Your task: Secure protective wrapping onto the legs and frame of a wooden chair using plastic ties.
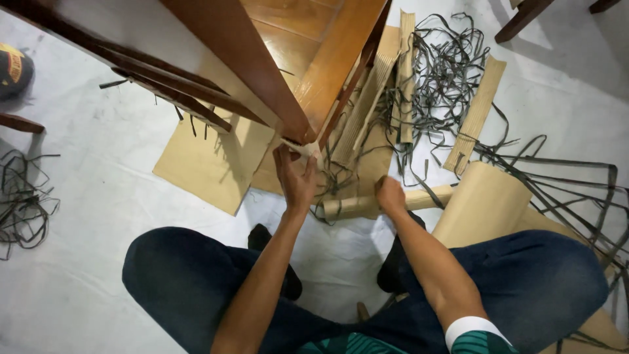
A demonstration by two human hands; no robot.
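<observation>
Two hands engaged: left hand (296, 178) pinching pale wrapping (303, 148) at chair-leg corner (298, 131), right hand (390, 195) closed on cardboard roll (354, 206); keep wrapping taut, flush.

Only 1 head view, looking steeply down, close.

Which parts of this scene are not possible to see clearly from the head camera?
- Right hand: its fingers curl under on the cardboard roll, so the grip is hidden.
- Left hand: what its fingers pinch at the wooden furniture corner is too small to tell.
- Wooden furniture: cut off by the top edge.
- Dark object: cut off by the left edge.
- Dark straps: tangled, ends untraceable.
</observation>
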